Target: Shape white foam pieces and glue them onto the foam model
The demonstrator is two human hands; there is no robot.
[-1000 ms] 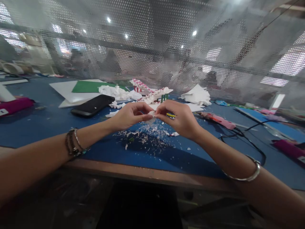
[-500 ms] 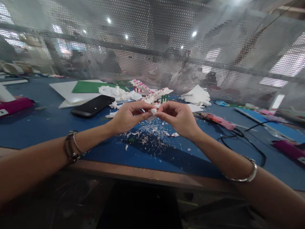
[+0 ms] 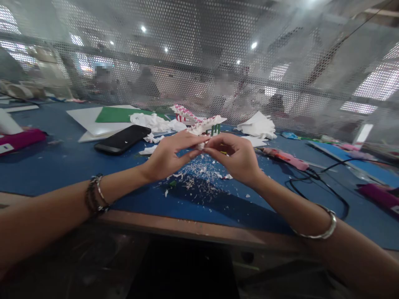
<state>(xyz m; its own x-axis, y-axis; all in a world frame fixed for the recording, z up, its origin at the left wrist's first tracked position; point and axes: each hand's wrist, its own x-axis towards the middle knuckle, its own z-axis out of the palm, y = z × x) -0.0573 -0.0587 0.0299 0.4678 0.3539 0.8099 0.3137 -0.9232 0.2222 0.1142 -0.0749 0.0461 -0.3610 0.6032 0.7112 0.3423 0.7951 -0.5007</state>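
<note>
Between the fingertips of my left hand (image 3: 170, 153) and my right hand (image 3: 235, 155) is a small white crumpled piece (image 3: 201, 146), pinched by both. Fingers cover most of it, and its material is hard to make out. White crumbs (image 3: 202, 180) lie scattered on the blue tabletop (image 3: 124, 195) below. Just behind my hands stands a small white model (image 3: 202, 123) with pink dots and with red and green posts; my fingers hide its lower part.
A black phone (image 3: 123, 140) lies at left, near white crumpled tissue (image 3: 152, 121) and a green sheet (image 3: 118, 114). Stacked white tissues (image 3: 258, 126) stand at back right. A pink glue gun (image 3: 286, 159) with a black cord (image 3: 335, 193) lies at right. A perforated screen (image 3: 193, 54) rises behind.
My left fingers have shifted slightly around the white piece, which shows less now. Both hands stay together in nearly the same place.
</note>
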